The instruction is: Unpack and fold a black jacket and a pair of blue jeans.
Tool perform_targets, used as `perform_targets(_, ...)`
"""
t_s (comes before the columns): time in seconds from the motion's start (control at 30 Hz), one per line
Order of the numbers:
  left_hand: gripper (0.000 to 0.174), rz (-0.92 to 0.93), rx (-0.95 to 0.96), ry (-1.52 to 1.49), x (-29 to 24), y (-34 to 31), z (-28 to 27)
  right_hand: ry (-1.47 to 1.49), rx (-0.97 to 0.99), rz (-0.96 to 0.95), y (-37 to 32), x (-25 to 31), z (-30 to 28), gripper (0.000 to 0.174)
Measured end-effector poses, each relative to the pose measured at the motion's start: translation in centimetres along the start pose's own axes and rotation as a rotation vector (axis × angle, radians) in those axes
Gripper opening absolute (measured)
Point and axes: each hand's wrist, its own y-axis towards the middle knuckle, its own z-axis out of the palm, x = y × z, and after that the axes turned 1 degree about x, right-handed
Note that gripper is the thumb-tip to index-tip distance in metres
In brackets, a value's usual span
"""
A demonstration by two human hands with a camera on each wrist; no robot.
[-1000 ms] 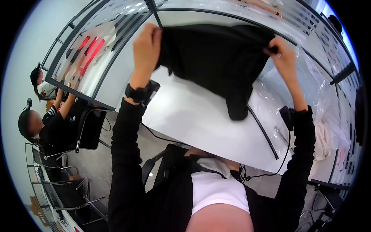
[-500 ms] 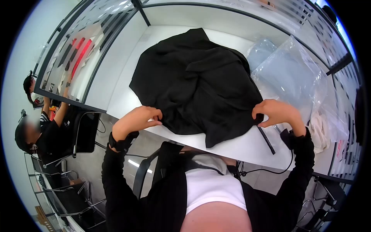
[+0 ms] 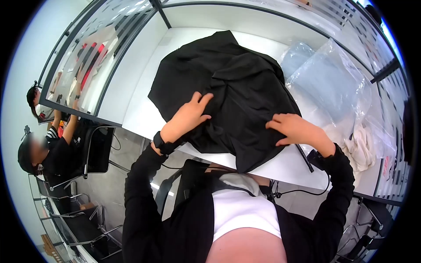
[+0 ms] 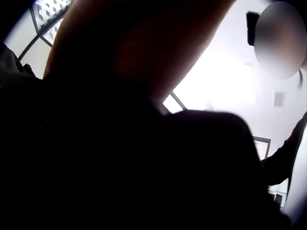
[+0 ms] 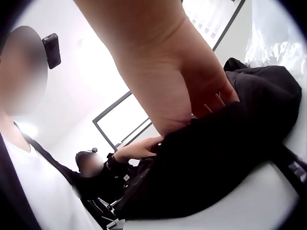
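Head view shows the wearer's black sleeves (image 3: 142, 193) nearest me, reaching forward over the desk (image 3: 144, 118). The left hand (image 3: 185, 119) is open, its fingers loosely spread at the black cloth (image 3: 188, 65). The right hand (image 3: 298, 129) is open too, its fingers slightly bent against the cloth near its right side; neither hand is seen gripping a fold. Right wrist view has that palm low over the fabric, some fingers partly hidden, while left wrist view is too dark to show any fingers. The cloth sits mid-desk, one corner hanging at the front edge. As I judge it, the cloth is laid down and roughly spread, but smoothing is only partly done: creases run through the middle, the outline is uneven, and no neat fold shows. A black rod (image 3: 305, 158) juts out beside it, near the right wrist. Past that lies clear plastic bagging (image 3: 329, 83), which looks pale blue; whether anything is inside, I can't tell. The cream cloth (image 3: 362, 151) is bunched next to it, outside the bagging as far as I can see. Farther off, beyond the partition (image 3: 79, 109), someone in black (image 3: 57, 153) reaches forward.
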Motion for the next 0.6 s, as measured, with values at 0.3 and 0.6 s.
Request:
perform_targets(0.3, 0.021, 0.330, 0.519, -0.346, -2.2, -2.9, 0.2, 0.003, 0.024, 0.109, -2.3, -1.8, 0.8, 0.021)
perform_targets(0.6, 0.036, 0.150, -0.221, -0.042, 4.0, -2.9, -2.5, -0.173, -0.424, 0.544, -5.5, -3.2, 0.0, 0.010)
